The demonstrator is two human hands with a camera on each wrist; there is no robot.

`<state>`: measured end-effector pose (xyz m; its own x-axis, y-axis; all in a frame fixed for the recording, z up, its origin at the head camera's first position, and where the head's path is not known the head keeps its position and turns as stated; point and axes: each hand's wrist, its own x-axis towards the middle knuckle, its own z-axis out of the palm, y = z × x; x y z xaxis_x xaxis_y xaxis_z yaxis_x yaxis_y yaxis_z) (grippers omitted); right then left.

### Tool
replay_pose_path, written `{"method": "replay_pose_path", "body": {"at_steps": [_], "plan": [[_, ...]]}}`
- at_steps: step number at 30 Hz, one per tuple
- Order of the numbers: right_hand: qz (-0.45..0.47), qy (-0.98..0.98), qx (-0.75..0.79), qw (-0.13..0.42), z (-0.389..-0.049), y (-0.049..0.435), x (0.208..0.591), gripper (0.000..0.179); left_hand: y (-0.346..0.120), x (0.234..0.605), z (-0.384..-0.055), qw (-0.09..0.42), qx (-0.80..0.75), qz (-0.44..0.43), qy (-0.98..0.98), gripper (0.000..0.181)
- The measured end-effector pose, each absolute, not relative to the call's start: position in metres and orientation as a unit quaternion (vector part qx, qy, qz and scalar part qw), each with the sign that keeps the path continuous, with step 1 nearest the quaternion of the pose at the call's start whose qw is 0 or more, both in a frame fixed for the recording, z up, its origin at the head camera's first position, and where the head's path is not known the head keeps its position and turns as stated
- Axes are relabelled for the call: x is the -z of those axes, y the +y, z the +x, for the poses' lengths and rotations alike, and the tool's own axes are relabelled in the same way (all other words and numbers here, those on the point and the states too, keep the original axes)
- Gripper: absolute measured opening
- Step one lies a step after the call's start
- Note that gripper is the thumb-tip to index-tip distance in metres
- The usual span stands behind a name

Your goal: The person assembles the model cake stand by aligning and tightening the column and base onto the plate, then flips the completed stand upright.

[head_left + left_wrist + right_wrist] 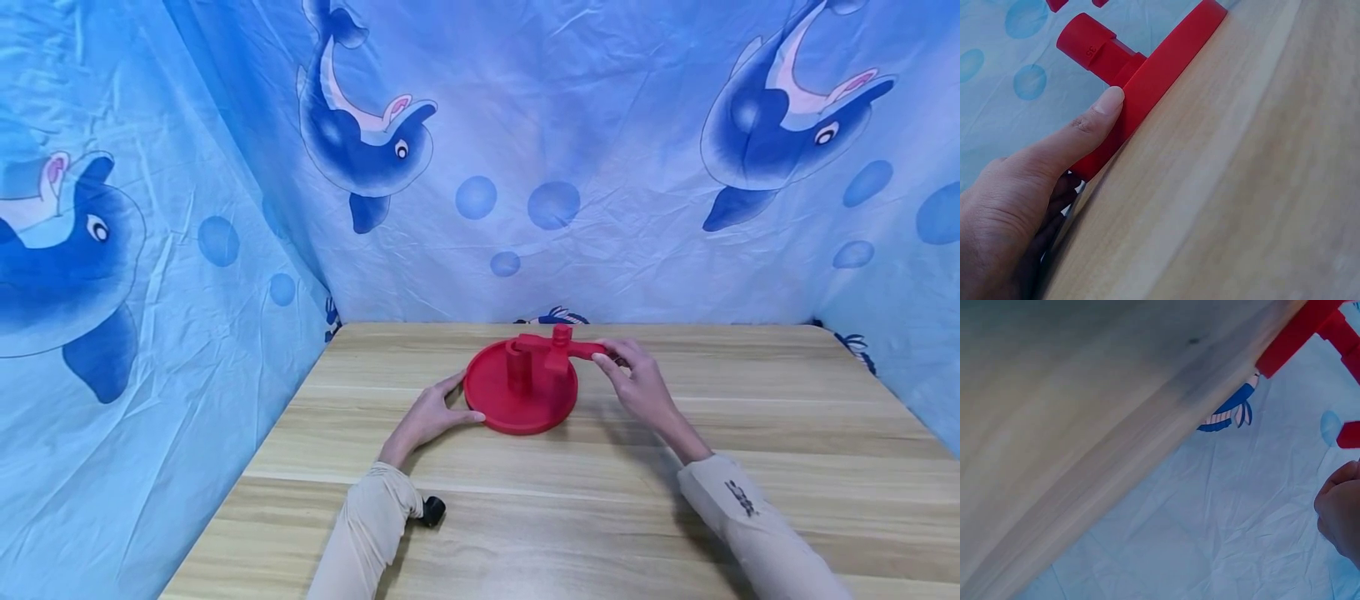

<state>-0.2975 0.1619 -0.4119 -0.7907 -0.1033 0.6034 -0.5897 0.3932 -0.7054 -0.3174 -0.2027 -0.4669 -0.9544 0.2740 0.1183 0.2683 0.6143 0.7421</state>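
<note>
A round red dish-like base (495, 410) with a low rim lies on the table. From it rises a short red post (519, 373), marked 35 in the left wrist view. My left hand (429, 414) grips the base's left rim, thumb on the near edge. With thumb and fingertips my right hand (637, 379) pinches the right end of a red bar (585, 351). A ribbed knob (562, 336) and a small block (556, 362) sit along that bar. Its left end overlaps the post's top in the head view; the left wrist view shows a gap above the post.
The wood-grain table (540, 517) extends around the base. Blue dolphin-print cloth (510, 150) hangs behind it and along both sides. A small black object (432, 511) is at the left sleeve's cuff.
</note>
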Motion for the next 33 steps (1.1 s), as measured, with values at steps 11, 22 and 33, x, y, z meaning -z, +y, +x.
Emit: {"method": "replay_pose_path", "body": {"at_steps": [11, 22, 33], "plan": [[0.165, -0.805, -0.556, 0.122, -0.3, 0.155, 0.399, 0.028, -0.203, 0.468, -0.318, 0.001, -0.411, 0.156, 0.898, 0.098], [0.083, -0.688, -0.719, -0.053, -0.305, 0.136, 0.397, 0.045, -0.203, 0.468, -0.317, -0.001, -0.411, 0.151, 0.899, 0.098], [-0.008, -0.588, -0.795, -0.149, -0.311, 0.115, 0.397, 0.028, -0.203, 0.468, -0.318, -0.001, -0.41, 0.154, 0.899, 0.097]]}}
